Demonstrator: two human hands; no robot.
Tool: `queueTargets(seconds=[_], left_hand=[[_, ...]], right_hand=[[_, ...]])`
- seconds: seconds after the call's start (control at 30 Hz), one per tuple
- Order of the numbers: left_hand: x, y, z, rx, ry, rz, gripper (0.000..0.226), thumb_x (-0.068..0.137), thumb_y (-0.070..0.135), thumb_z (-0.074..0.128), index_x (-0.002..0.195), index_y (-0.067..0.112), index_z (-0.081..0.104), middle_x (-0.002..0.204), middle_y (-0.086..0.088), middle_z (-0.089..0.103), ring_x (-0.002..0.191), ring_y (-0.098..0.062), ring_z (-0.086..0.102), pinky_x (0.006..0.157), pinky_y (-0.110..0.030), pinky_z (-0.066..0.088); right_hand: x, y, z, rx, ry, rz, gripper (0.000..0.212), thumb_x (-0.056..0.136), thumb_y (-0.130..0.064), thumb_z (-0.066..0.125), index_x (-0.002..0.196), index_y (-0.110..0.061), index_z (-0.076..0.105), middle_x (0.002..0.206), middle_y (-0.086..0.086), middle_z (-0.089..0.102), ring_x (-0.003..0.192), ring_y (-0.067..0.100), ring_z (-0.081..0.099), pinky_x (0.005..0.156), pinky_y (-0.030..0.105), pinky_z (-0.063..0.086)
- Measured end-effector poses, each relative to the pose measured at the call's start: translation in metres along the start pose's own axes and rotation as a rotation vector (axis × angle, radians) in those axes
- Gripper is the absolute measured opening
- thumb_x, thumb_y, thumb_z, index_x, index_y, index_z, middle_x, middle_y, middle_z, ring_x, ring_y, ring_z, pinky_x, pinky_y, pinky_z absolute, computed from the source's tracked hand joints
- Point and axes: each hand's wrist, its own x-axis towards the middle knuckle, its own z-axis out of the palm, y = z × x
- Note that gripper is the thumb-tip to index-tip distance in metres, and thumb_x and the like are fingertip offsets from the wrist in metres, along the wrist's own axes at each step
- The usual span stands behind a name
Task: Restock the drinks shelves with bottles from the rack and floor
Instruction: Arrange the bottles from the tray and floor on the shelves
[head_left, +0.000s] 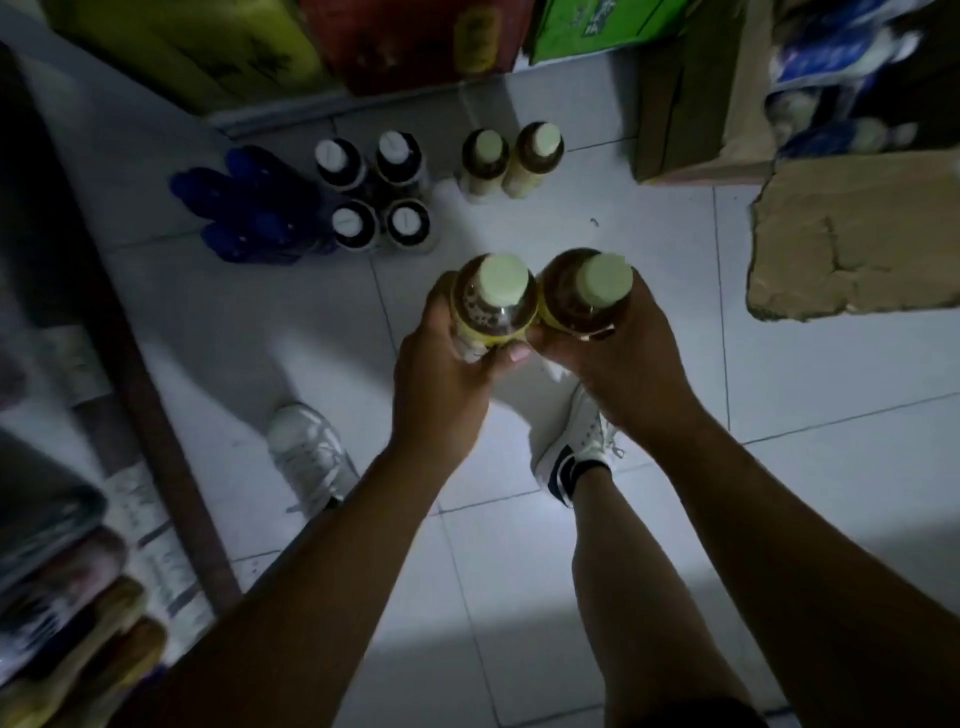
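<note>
- Far to the left of the left hand, a dark shelf edge (156, 410) runs along the aisle, with blurred dark and yellowish packets (78, 587) on it; what they are cannot be told.
- Ahead and to the left of the left hand, a cluster of blue plastic bottles (249, 208) stands on the pale tiled floor (779, 493).
- Just beside that cluster, four dark bottles with white round caps (375, 195) stand in a square on the floor.
- Straight ahead of both hands, well apart from them, two amber bottles with pale green caps and yellow labels (511, 158) stand upright side by side, touching.
- The left hand (441, 379) is wrapped around an upright amber plastic bottle with a pale green cap (493, 299), fingers closed on its yellow label.
- The right hand (623, 364) is clamped on a second amber plastic bottle with a pale green cap (587, 291), also upright.
- The two held bottles touch each other, above the floor and between the hands.
- Below the hands, two white sports shoes (311, 452) stand on the tiles.
- To the right of the right hand, a torn brown cardboard flap (852, 244) juts out.
- Farther ahead and right, an open brown carton (696, 104) sits beside blue-and-white packs (841, 67).
</note>
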Motion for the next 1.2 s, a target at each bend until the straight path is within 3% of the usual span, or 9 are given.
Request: queueTargets(seconds=[0.2,0.4,0.47,0.53,0.67,0.83,0.97,1.07,1.2], left_hand=[[-0.053,0.079,-0.117,0.021,-0.043,0.092,0.054,0.071,0.033,0.082,0.12,0.03,0.059,0.103,0.047,0.058,0.101,0.026,0.05,0.077,0.004,0.037],[-0.111,0.143,-0.206,-0.145,0.127,0.06,0.071,0.069,0.031,0.086,0.131,0.011,0.058,0.115,0.006,0.069,0.107,-0.002,0.063,0.089,-0.022,0.053],[-0.13,0.166,-0.234,-0.224,0.136,0.035,0.063,0.068,0.034,0.083,0.124,0.014,0.061,0.11,0.006,0.072,0.106,-0.012,0.067,0.085,-0.031,0.056],[-0.148,0.19,-0.261,-0.285,0.152,0.032,0.049,0.074,0.03,0.08,0.118,0.02,0.063,0.103,0.014,0.074,0.101,-0.007,0.069,0.078,-0.023,0.056],[-0.176,0.234,-0.302,-0.401,0.199,0.008,0.031,0.078,0.034,0.077,0.106,0.022,0.07,0.101,0.007,0.076,0.098,-0.013,0.072,0.076,-0.026,0.058],[-0.203,0.277,-0.332,-0.508,0.249,-0.071,0.021,0.083,0.033,0.074,0.1,0.021,0.073,0.09,0.008,0.077,0.086,-0.009,0.074,0.064,-0.021,0.057],[-0.218,0.31,-0.349,-0.567,0.223,-0.065,0.036,0.071,0.049,0.076,0.095,0.023,0.072,0.087,0.01,0.077,0.08,-0.006,0.073,0.058,-0.02,0.056],[-0.226,0.332,-0.358,-0.639,0.19,-0.078,0.06,0.066,0.06,0.078,0.107,0.017,0.072,0.101,-0.003,0.076,0.092,-0.021,0.074,0.075,-0.037,0.058],[-0.231,0.359,-0.375,-0.763,0.183,-0.048,0.058,0.066,0.058,0.079,0.106,0.017,0.074,0.101,-0.013,0.075,0.086,-0.031,0.074,0.067,-0.041,0.058]], right_hand=[[-0.065,-0.125,0.001,0.124,-0.101,-0.136,0.051,0.073,-0.024,0.088,0.118,-0.019,0.065,0.107,-0.014,0.074,0.1,0.0,0.068,0.083,0.018,0.053],[-0.121,-0.238,0.022,0.248,-0.243,-0.214,0.031,0.081,-0.025,0.08,0.11,-0.018,0.07,0.103,-0.006,0.076,0.097,0.009,0.071,0.077,0.02,0.054],[-0.139,-0.27,0.028,0.297,-0.306,-0.236,0.015,0.087,-0.024,0.075,0.101,-0.027,0.072,0.098,-0.011,0.077,0.092,0.005,0.072,0.072,0.016,0.054],[-0.158,-0.299,0.036,0.329,-0.354,-0.233,0.008,0.088,-0.035,0.072,0.095,-0.033,0.075,0.099,-0.01,0.077,0.093,0.009,0.073,0.071,0.02,0.056],[-0.187,-0.348,0.052,0.407,-0.393,-0.161,0.047,0.077,-0.06,0.072,0.107,-0.025,0.072,0.108,0.002,0.076,0.1,0.022,0.073,0.08,0.038,0.06],[-0.218,-0.395,0.059,0.466,-0.43,-0.084,0.074,0.075,-0.068,0.067,0.125,-0.013,0.063,0.115,0.011,0.073,0.106,0.03,0.071,0.096,0.051,0.053],[-0.231,-0.426,0.047,0.462,-0.449,-0.068,0.072,0.079,-0.073,0.059,0.122,-0.015,0.064,0.115,0.014,0.073,0.106,0.032,0.07,0.097,0.055,0.052],[-0.243,-0.45,0.041,0.47,-0.479,-0.059,0.076,0.074,-0.076,0.061,0.115,-0.012,0.068,0.111,0.019,0.073,0.105,0.038,0.07,0.095,0.06,0.052],[-0.256,-0.487,0.036,0.452,-0.485,-0.065,0.077,0.069,-0.076,0.059,0.106,-0.009,0.071,0.105,0.022,0.073,0.102,0.042,0.069,0.09,0.063,0.053]])
